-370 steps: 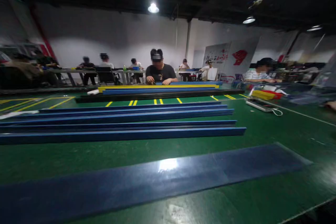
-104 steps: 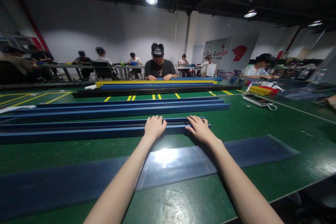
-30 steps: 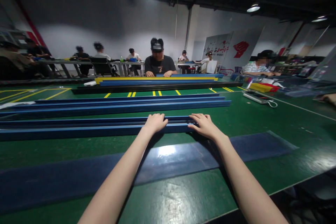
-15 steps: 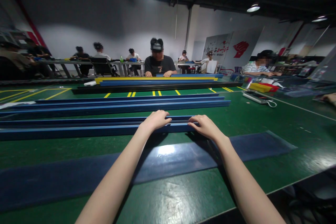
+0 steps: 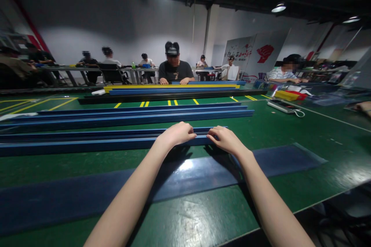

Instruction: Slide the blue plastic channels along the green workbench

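Note:
A long blue plastic channel strip [image 5: 87, 146] lies across the green table, running off at the left. My left hand [image 5: 179, 133] curls over it, fingers bent across the far side and thumb nearer me. Close to the strip's right end, my right hand [image 5: 224, 138] bends over it the same way, thumb and fingers on its edges. A small gap separates the two hands. What the fingertips do behind the strip is partly hidden. Beneath my forearms a flat, see-through bluish plastic sheet [image 5: 281, 160] lies on the table.
Beyond are more blue strips [image 5: 203, 115], a black strip [image 5: 145, 97] and a yellow strip [image 5: 174, 86]. A co-worker [image 5: 176, 71] sits opposite. To the right are a phone-like device [image 5: 282, 105] with a white cord and a yellow tray [image 5: 285, 95]. Another person's hand [image 5: 364, 107] shows at the right edge.
My left hand has slid a little to the right along the blue channel strip, narrowing the gap to my right hand. The right hand has barely moved.

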The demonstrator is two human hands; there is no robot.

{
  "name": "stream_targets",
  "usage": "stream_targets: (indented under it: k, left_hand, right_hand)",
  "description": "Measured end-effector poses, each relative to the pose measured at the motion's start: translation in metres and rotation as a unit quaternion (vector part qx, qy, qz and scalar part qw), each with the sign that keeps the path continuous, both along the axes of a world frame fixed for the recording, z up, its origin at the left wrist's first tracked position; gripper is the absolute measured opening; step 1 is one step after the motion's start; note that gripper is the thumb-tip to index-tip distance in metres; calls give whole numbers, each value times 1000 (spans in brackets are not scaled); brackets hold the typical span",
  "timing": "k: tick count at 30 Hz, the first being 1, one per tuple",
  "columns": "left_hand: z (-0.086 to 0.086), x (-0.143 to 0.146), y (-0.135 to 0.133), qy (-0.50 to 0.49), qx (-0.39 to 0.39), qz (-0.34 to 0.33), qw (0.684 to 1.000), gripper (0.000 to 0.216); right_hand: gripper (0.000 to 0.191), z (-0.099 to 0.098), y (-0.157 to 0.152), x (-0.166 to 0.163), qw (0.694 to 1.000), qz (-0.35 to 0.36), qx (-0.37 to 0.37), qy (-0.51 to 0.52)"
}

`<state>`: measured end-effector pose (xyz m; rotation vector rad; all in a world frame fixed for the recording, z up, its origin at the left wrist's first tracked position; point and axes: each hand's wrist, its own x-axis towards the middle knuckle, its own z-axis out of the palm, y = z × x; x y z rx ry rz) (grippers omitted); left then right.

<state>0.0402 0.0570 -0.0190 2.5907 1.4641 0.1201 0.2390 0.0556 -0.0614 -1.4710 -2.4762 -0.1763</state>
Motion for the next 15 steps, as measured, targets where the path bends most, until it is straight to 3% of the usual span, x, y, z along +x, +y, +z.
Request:
stream_targets:
  k: [7,15]
  left_hand:
    - [0,1,0,42,-32,9,999,32]
    - [-11,3,5,49,13,-8,999,32]
  right_hand:
    - [19,0,0,-1,1000,-9,3,-19]
    - [13,-4,0,-1,1000,1,-1,-9]
